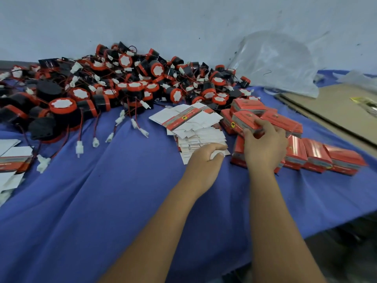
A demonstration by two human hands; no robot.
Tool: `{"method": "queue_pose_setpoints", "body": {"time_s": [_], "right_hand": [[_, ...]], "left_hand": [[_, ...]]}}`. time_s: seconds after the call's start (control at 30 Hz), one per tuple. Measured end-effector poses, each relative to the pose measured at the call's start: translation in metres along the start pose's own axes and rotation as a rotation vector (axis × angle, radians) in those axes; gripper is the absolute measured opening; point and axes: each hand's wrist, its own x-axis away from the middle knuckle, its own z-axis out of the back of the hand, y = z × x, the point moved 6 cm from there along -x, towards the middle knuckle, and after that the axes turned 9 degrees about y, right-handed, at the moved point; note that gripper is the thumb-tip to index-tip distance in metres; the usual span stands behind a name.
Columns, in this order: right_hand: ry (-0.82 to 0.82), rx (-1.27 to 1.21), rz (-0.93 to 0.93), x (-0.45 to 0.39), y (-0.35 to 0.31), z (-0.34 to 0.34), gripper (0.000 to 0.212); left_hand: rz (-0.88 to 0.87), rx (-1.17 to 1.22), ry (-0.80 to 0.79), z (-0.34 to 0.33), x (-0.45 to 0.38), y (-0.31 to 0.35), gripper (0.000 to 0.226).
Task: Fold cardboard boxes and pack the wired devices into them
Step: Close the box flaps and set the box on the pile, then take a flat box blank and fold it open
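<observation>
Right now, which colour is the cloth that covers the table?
Blue; the cloth shows plainly in the head view, the only one.

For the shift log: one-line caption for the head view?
Right hand sets a packed red box on the stack; left hand grips flat box blanks.

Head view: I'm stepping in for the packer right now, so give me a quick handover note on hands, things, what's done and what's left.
Left hand: fingers curled on the near edge of the stack of flat box blanks.
Right hand: holding a closed red box on the heap of closed boxes at right.
The pile of wired devices lies far left on the blue cloth; more blanks sit at the left edge.
Done: many boxes stand closed; I can't see what's inside them.
Left: most devices unpacked, most blanks unfolded.
</observation>
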Motion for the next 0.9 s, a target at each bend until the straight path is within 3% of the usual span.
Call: {"method": "queue_pose_setpoints", "body": {"time_s": [0.1,0.23,0.43,0.57,0.77,0.9], "right_hand": [[0.035,0.137,-0.021,0.001,-0.007,-0.001,0.047],[0.114,0.034,0.100,0.041,-0.051,-0.010,0.054],[-0.243,-0.061,0.347,0.110,-0.112,-0.073,0.050],[-0.417,0.049,0.368,0.118,-0.121,-0.111,0.053],[-0.438,0.246,0.195,0.110,-0.105,-0.133,0.060],[-0.417,0.398,0.316,0.122,-0.098,-0.136,0.047]], "left_hand": [[0.027,0.003,0.065,0.017,0.000,-0.004,0.032],[0.021,0.037,0.204,0.046,-0.005,-0.013,0.038],[0.079,0.036,0.416,0.103,-0.006,-0.033,0.027],[0.098,-0.118,0.413,0.147,-0.007,-0.050,0.035],[0.072,-0.483,0.433,0.186,-0.024,-0.064,0.031],[0.061,-0.704,0.389,0.175,-0.030,-0.071,0.031]]}}
